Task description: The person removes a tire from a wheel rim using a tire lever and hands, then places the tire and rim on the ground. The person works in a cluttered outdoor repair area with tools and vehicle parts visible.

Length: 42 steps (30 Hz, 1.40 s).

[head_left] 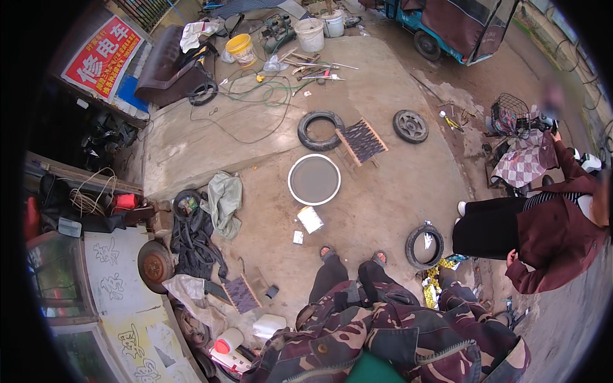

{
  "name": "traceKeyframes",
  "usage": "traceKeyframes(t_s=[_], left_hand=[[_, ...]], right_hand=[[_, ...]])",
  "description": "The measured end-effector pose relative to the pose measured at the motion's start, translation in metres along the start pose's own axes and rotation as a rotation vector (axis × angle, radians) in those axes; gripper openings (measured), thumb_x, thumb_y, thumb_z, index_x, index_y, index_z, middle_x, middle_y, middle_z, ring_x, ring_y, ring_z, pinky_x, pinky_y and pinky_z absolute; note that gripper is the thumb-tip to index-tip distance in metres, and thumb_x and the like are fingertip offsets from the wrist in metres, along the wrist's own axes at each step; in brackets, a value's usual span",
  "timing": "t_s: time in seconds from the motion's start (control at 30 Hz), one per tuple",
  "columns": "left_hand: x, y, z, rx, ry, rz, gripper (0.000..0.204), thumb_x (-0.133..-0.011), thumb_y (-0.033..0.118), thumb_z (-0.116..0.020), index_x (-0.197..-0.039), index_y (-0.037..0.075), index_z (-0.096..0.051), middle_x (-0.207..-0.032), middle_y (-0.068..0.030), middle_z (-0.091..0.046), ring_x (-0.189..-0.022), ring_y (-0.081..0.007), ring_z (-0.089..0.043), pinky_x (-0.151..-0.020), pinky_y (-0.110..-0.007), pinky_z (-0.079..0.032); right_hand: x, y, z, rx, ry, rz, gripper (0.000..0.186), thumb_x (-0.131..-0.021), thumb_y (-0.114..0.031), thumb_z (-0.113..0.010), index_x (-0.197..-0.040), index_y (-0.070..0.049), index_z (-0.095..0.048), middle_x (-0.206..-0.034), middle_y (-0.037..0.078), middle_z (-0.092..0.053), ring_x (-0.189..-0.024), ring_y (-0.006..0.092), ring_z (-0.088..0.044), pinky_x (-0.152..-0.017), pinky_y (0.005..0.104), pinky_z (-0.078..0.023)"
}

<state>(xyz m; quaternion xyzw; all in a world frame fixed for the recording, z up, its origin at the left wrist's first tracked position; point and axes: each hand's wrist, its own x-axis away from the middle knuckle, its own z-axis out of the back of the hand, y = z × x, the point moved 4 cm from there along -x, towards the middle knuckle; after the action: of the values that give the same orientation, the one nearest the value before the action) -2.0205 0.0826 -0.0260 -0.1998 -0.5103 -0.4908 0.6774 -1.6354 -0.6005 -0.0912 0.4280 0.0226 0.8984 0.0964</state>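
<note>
Neither of my hands can be made out. My camouflage jacket [357,319] fills the lower middle, and a sleeve-like fold [460,297] reaches out at its right side. Beside that fold lies a yellow patterned wrapper [432,287], with a black tyre [424,246] just beyond it. My feet in sandals [327,252] stand on the concrete. Ahead of them are a white box [310,219] and a smaller white box [298,237]. Farther off sits a round white-rimmed basin [291,191] of greyish water.
A folding stool [362,140] stands by another tyre [321,117], with a spoked wheel [410,126] to its right. A person in a maroon jacket [555,233] stands at right. Farther back lie hoses [274,96], tools and buckets [310,35]. A second stool [244,295] is at left.
</note>
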Motion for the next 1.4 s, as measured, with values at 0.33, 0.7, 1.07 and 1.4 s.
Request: traceKeyframes(t_s=[0.33,0.7,1.07,1.4], left_hand=[[-0.099,0.112,0.032,-0.132,-0.105,-0.054,0.040,-0.102,0.029,-0.065,-0.130,0.001,-0.064,-0.095,-0.0163,-0.075,-0.072,-0.0278,-0.070,-0.062,-0.044,-0.056],[-0.109,0.245,-0.043,-0.316,-0.165,-0.145,0.038,-0.102,0.031,-0.065,-0.127,0.003,-0.064,-0.091,-0.0124,-0.075,-0.066,-0.0246,-0.066,-0.058,-0.043,-0.053],[-0.076,0.275,-0.149,-0.423,-0.073,-0.351,0.048,-0.101,0.033,-0.066,-0.130,-0.004,-0.069,-0.098,-0.0157,-0.080,-0.080,-0.0241,-0.072,-0.072,-0.041,-0.057],[-0.098,0.357,-0.233,-0.512,-0.129,-0.338,0.043,-0.096,0.026,-0.074,-0.121,-0.008,-0.072,-0.099,-0.0183,-0.078,-0.082,-0.0257,-0.075,-0.073,-0.040,-0.059]], right_hand=[[0.093,-0.058,-0.083,-1.036,-0.191,-0.522,0.028,-0.106,-0.029,-0.061,-0.124,-0.011,-0.074,-0.085,0.010,-0.080,-0.064,0.0238,-0.072,-0.049,0.0427,-0.051],[0.091,-0.075,-0.071,-1.292,-0.088,-0.643,0.067,-0.097,-0.048,-0.076,-0.149,-0.008,-0.061,-0.113,0.022,-0.080,-0.109,0.0409,-0.077,-0.094,0.0501,-0.060],[0.099,-0.070,0.400,-0.972,1.315,0.514,0.053,-0.105,-0.026,-0.065,-0.150,0.001,-0.058,-0.135,0.019,-0.072,-0.127,0.0296,-0.069,-0.111,0.0402,-0.051],[-0.009,-0.038,0.204,-1.679,0.181,0.060,0.044,-0.103,-0.024,-0.071,-0.131,0.010,-0.070,-0.112,0.016,-0.080,-0.103,0.0202,-0.077,-0.090,0.0331,-0.061]])
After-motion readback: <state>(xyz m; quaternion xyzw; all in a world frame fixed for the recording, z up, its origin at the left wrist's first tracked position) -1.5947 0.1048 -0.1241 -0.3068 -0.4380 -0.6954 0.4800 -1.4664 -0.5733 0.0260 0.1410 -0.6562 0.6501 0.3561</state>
